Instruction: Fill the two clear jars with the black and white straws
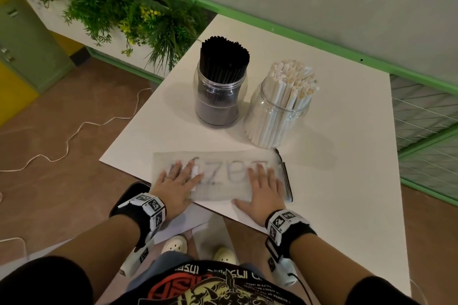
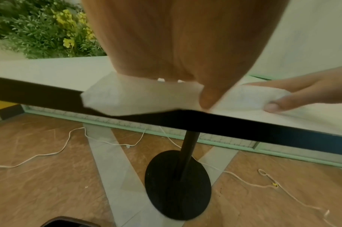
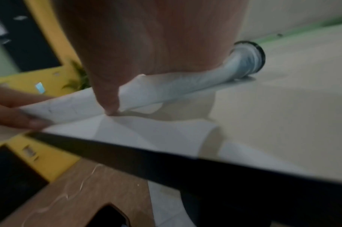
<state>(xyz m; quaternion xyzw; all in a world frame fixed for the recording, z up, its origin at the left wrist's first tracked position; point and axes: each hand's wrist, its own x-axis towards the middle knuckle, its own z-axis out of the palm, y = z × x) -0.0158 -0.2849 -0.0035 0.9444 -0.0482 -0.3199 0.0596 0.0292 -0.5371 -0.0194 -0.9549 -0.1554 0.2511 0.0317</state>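
Two clear jars stand side by side at the back of the white table [image 1: 334, 181]. The left jar [image 1: 218, 106] is packed with black straws [image 1: 224, 57]; the right jar [image 1: 275, 119] holds white straws [image 1: 292, 82]. Near the front edge lies a flat translucent zip pouch [image 1: 223, 173] with grey lettering. My left hand [image 1: 177, 182] rests flat on its left end and my right hand [image 1: 264, 186] flat on its right end, fingers straight. The left wrist view shows the pouch [image 2: 137, 98] overhanging the table edge under my palm [image 2: 176, 38]. In the blurred right wrist view my thumb [image 3: 108, 98] touches the pouch [image 3: 166, 87].
Green plants [image 1: 119, 2] hang over the table's far left corner. A green rail [image 1: 297, 37] and grey wall run behind the table. A white cord [image 1: 67, 141] trails across the brown floor at left. The table stands on a black pedestal base [image 2: 176, 184].
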